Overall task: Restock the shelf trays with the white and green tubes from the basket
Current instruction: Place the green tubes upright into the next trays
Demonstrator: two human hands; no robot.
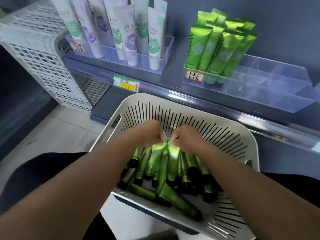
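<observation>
A white slotted basket (pixel 187 110) rests on my lap and holds several green tubes (pixel 174 196) with black caps. My left hand (pixel 149 134) pinches the crimped end of one green tube (pixel 154 158). My right hand (pixel 185 135) pinches the crimped end of the neighbouring green tube (pixel 173 163). Both tubes still lie among the pile. On the shelf, a clear tray (pixel 270 84) at the right holds upright green tubes (pixel 216 49) in its left compartments. A second clear tray (pixel 166 49) at the left holds white tubes (pixel 155 40) with green and purple labels.
A white lattice crate (pixel 39 63) stands at the left of the shelf. A green and yellow price tag (pixel 126 83) is stuck to the shelf's front edge. The right compartments of the green tubes' tray hold nothing. Tiled floor shows at the lower left.
</observation>
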